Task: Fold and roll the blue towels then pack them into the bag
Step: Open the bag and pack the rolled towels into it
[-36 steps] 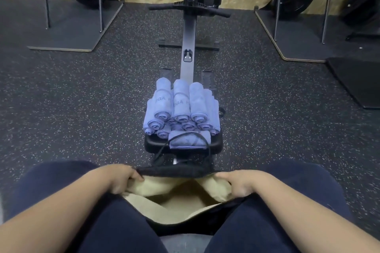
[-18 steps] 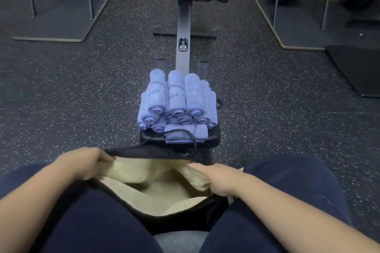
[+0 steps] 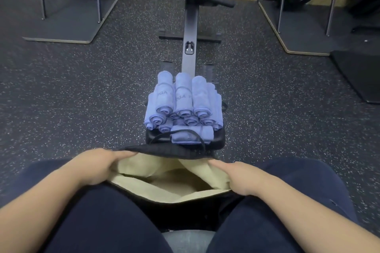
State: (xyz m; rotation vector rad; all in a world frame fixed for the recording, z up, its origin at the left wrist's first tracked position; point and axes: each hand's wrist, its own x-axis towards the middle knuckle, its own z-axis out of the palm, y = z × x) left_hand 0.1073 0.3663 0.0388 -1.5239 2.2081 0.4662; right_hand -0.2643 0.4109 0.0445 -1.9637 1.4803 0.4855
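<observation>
Several rolled blue towels [image 3: 183,102] lie stacked on the black seat [image 3: 218,139] of a rowing machine straight ahead. One more rolled towel [image 3: 192,134] lies crosswise at the seat's near edge, under a black cord. A black bag with a cream lining [image 3: 166,183] rests on my lap, its mouth spread wide and nothing visible inside. My left hand [image 3: 96,166] grips the bag's left rim. My right hand [image 3: 240,176] grips the right rim, fingers tucked over the lining.
The rowing machine's rail [image 3: 190,33] runs away from me to its handle and flywheel housing by the far wall. Grey platforms with metal uprights [image 3: 70,18] stand left and right. A black mat [image 3: 359,74] lies at the right. Speckled rubber floor surrounds everything.
My hands have pulled the bag's mouth wider apart, the left hand shifting left along the rim. The view has dipped and come back up a little.
</observation>
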